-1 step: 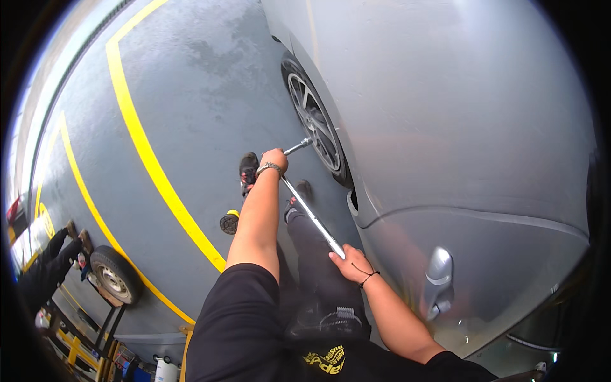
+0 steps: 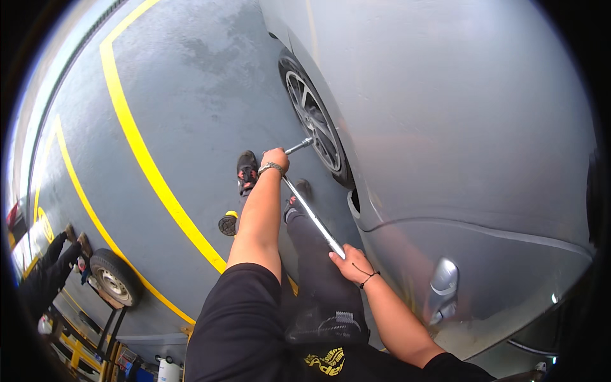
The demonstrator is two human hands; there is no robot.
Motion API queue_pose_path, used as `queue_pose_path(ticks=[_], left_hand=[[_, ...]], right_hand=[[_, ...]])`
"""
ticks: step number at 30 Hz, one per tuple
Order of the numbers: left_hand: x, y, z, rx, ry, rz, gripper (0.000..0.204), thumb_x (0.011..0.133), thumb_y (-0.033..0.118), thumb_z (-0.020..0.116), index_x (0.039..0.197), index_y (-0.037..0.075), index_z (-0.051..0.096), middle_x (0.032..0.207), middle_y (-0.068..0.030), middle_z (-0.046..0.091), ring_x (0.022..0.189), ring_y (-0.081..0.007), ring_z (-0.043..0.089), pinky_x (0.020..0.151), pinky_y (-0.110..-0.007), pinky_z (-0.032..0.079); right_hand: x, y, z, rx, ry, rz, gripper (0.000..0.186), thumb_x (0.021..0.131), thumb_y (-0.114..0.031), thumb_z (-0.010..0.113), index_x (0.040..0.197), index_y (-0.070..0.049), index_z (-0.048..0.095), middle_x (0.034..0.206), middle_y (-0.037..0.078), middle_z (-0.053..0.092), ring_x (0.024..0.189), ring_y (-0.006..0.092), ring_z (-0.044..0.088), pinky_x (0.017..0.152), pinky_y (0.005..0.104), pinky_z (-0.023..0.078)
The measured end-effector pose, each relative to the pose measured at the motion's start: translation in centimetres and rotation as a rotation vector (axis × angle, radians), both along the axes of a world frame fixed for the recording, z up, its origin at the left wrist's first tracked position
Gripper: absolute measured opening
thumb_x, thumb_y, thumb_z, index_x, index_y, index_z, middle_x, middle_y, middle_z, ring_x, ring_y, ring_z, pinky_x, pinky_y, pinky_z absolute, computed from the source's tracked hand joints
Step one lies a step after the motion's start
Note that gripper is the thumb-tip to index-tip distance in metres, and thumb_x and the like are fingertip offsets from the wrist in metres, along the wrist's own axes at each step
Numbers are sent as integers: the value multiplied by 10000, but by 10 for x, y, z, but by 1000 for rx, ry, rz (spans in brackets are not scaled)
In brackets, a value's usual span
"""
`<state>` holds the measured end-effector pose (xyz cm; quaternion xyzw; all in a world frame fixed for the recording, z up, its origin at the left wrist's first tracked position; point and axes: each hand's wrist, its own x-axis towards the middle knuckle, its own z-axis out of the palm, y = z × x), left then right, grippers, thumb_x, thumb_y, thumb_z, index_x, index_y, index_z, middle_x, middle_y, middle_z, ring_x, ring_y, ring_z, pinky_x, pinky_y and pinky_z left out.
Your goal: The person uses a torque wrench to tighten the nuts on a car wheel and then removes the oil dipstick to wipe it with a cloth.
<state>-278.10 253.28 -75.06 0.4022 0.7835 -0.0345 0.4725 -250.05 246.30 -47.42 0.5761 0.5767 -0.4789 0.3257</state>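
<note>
A long chrome socket wrench runs slantwise between my hands. My left hand, with a metal watch on its wrist, is closed around the head end, where an extension with a socket points towards the car's wheel. The socket's tip overlaps the spokes in view; I cannot tell whether it sits on a nut. My right hand, a dark cord bracelet at its wrist, grips the far end of the handle near the car's silver side.
The silver car fills the right side. A black and yellow round object lies on the grey floor by my feet. At the left are a loose wheel and another person's dark-clad legs. Yellow lines cross the floor.
The view has shifted very slightly. Both hands keep their hold on the socket wrench, with no clear movement of it.
</note>
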Motion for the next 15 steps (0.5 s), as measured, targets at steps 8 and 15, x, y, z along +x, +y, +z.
queue_pose_path(ticks=[8, 15], left_hand=[[8, 31, -75, 86, -144, 63, 238, 910, 257, 633, 1032, 63, 696, 1078, -192, 697, 1072, -363, 638, 945, -456, 485], [16, 30, -83, 161, -136, -23, 211, 865, 221, 683, 1004, 62, 694, 1054, -175, 694, 1058, -365, 628, 931, -452, 496]], right_hand=[[-29, 9, -55, 10, -87, -182, 468, 927, -425, 627, 1007, 33, 577, 919, 292, 666, 924, 473, 642, 785, 489, 502], [-84, 13, -10, 73, -237, -189, 431, 952, -415, 588, 1035, 7, 575, 902, 286, 674, 879, 492, 639, 777, 529, 500]])
